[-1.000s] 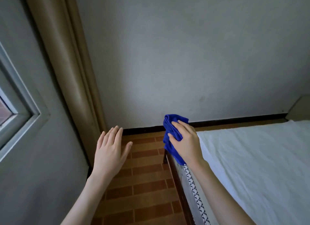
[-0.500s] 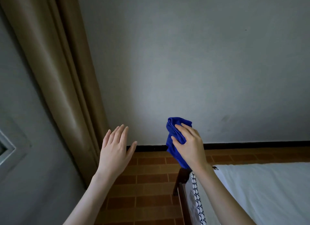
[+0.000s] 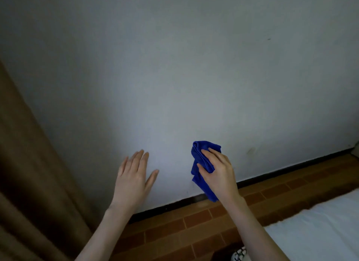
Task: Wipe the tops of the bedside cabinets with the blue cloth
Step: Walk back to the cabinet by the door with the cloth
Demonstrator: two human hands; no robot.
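Blue cloth (image 3: pixel 203 159), bunched, hangs at about five o'clock from the view's centre. It is pinched between the curled fingers (image 3: pixel 210 152) and thumb of the right hand (image 3: pixel 219 176), in the air before the grey wall (image 3: pixel 174 76). At seven o'clock the left hand (image 3: pixel 132 179) is raised, its fingers straight and holding nothing. Further out are a black skirting (image 3: pixel 174 205), a brown brick-pattern floor (image 3: pixel 194 222), a tan curtain (image 3: pixel 23 163) at nine o'clock and a white bed sheet (image 3: pixel 320 227) at four o'clock.

Cloth (image 3: pixel 202 163) was deep blue; wall (image 3: pixel 174 66) grey; curtain (image 3: pixel 29 173) tan; floor (image 3: pixel 194 222) brown brick-patterned; bed sheet (image 3: pixel 320 227) white.
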